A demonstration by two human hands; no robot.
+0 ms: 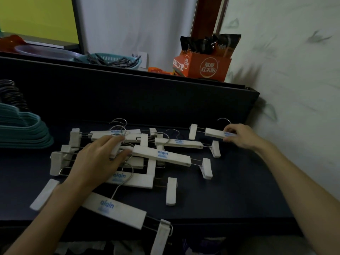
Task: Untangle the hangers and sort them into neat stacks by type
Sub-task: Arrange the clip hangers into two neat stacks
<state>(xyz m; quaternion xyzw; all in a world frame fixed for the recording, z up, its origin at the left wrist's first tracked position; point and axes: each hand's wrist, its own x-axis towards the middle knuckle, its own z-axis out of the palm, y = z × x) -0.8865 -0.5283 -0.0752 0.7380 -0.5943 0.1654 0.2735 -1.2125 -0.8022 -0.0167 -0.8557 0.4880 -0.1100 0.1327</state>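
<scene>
Fingers (pixel 232 130) of the right hand (pixel 241 135) pinched on the white bar of a clip hanger (pixel 214 133) at right of centre, thumb under, fingertips over the blue print. That hanger lies apart from the rest, its hook toward the dark back panel (pixel 147 92).

Left hand (pixel 99 159) palm-down on the tangled pile of white clip hangers (pixel 147 159) at centre frame; fingers spread slightly and curled over a bar and hook wires. Cannot tell whether they grip or only press.

Pile: bars crossing at odd angles, hooks interlocked, clips sticking outward. One hanger (pixel 114 208) lies nearest the lower edge, overhanging the dark table (pixel 239 196).

Left edge of frame: neat stack of teal hangers (pixel 22 127) on the table, dark hooks bunched above it.

Upper shelf: teal basket (pixel 110 60), orange carton (pixel 202 66).
</scene>
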